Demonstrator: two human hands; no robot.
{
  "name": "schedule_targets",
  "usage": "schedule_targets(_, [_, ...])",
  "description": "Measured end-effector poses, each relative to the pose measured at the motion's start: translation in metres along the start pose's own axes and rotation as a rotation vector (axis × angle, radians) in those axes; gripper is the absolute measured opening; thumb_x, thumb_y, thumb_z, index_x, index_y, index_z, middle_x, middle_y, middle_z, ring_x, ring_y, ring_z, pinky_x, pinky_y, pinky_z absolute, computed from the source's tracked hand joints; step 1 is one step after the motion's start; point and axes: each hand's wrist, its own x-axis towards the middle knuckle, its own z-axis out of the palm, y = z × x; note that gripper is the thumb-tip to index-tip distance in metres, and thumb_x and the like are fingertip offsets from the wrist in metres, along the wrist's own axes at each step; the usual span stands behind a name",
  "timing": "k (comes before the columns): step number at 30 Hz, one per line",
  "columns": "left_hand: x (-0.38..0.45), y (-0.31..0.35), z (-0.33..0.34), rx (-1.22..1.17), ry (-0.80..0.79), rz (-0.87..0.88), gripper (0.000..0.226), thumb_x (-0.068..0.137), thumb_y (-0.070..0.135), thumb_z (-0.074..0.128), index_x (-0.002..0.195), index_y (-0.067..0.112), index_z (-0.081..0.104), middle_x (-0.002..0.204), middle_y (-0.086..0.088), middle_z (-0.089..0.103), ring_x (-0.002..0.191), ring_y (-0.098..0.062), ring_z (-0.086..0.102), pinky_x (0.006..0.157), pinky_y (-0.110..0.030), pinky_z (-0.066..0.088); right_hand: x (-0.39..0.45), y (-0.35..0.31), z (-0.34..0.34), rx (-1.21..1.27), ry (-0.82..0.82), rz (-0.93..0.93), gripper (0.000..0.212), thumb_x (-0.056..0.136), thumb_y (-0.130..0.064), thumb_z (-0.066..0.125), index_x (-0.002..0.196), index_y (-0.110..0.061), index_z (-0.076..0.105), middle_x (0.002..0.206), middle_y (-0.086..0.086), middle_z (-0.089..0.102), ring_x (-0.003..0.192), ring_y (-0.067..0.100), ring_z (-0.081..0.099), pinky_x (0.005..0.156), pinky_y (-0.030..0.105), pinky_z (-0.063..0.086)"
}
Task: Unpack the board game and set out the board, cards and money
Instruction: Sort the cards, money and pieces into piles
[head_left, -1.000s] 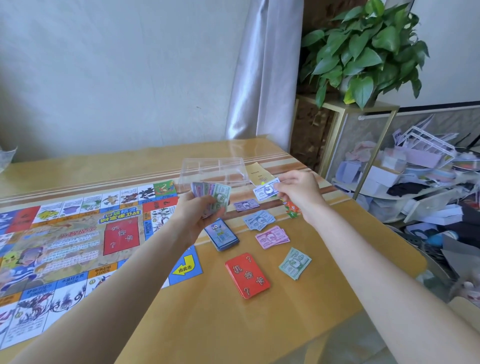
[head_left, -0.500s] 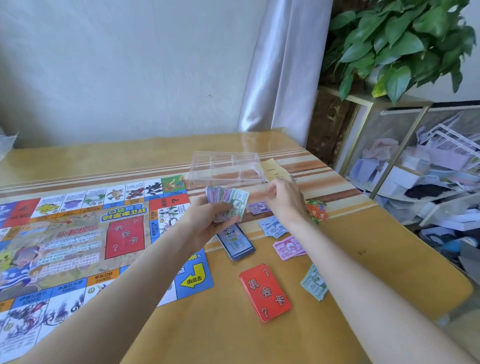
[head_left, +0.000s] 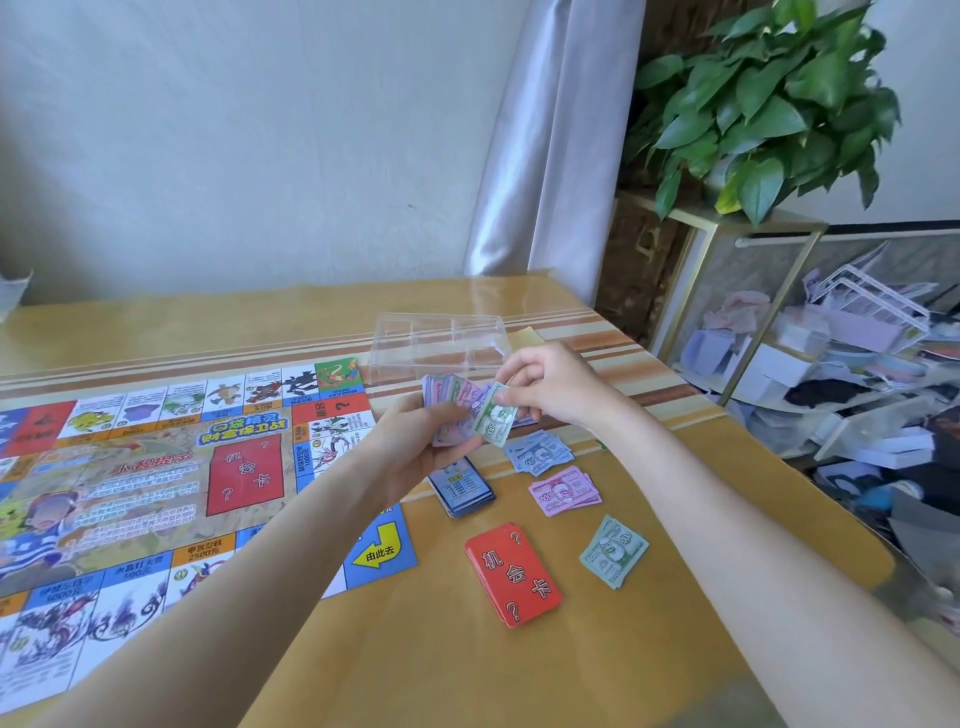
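Note:
The colourful game board lies flat on the left of the wooden table. My left hand grips a fanned stack of play money above the board's right edge. My right hand pinches a green note at the front of that fan. On the table to the right lie a blue note pile, a pink note pile, a green note pile, a red card deck and a blue card deck.
A clear plastic tray with compartments stands behind my hands, a yellow paper beside it. Past the table's right edge are a gold-framed shelf with a leafy plant and a cluttered heap of boxes.
My right hand set a blue note down on the blue pile, then came back to the fan and now pinches a green note. The view shifted slightly right.

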Motion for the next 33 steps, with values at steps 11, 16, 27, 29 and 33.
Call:
schedule_targets(11, [-0.011, -0.010, 0.012, 0.098, -0.059, -0.073, 0.012, 0.088, -0.005, 0.054, 0.096, 0.005, 0.057, 0.088, -0.010, 0.065, 0.071, -0.015, 0.065, 0.055, -0.020, 0.056, -0.037, 0.009, -0.025, 0.105, -0.140, 0.110, 0.015, 0.083, 0.006, 0.063, 0.094, -0.004, 0.063, 0.071, 0.005, 0.060, 0.047, 0.003, 0.057, 0.050, 0.016, 0.048])
schedule_targets(16, [-0.024, -0.017, 0.024, 0.102, -0.065, -0.086, 0.013, 0.088, -0.006, 0.054, 0.088, 0.007, 0.057, 0.082, -0.008, 0.063, 0.069, -0.014, 0.062, 0.054, -0.020, 0.056, -0.064, 0.020, -0.036, -0.002, -0.234, 0.195, 0.012, 0.080, 0.004, 0.067, 0.083, -0.007, 0.062, 0.068, 0.003, 0.062, 0.049, 0.005, 0.056, 0.049, 0.017, 0.044])
schedule_targets(27, [-0.048, -0.033, 0.037, 0.229, -0.072, -0.149, 0.017, 0.082, -0.006, 0.062, 0.091, 0.008, 0.059, 0.086, -0.007, 0.062, 0.069, -0.015, 0.062, 0.048, -0.019, 0.054, -0.109, 0.047, -0.024, -0.450, -0.156, 0.200, 0.014, 0.074, -0.012, 0.076, 0.076, -0.016, 0.062, 0.071, -0.010, 0.052, 0.068, 0.009, 0.050, 0.057, 0.021, 0.037])
schedule_targets(29, [-0.048, -0.034, 0.039, 0.233, -0.074, -0.153, 0.017, 0.082, -0.007, 0.062, 0.091, 0.008, 0.059, 0.086, -0.007, 0.062, 0.071, -0.014, 0.061, 0.048, -0.019, 0.054, -0.110, 0.043, -0.023, -0.504, -0.112, 0.184, 0.014, 0.076, -0.017, 0.075, 0.079, -0.017, 0.061, 0.074, -0.011, 0.048, 0.070, 0.007, 0.047, 0.056, 0.019, 0.035])
schedule_targets(33, [-0.046, -0.035, 0.041, 0.231, -0.062, -0.160, 0.018, 0.081, -0.007, 0.063, 0.090, 0.008, 0.058, 0.086, -0.007, 0.062, 0.073, -0.014, 0.060, 0.047, -0.019, 0.054, -0.102, 0.027, -0.022, -0.161, 0.073, 0.088, 0.011, 0.088, -0.022, 0.062, 0.084, -0.013, 0.062, 0.071, -0.003, 0.059, 0.055, 0.010, 0.050, 0.050, 0.018, 0.040])
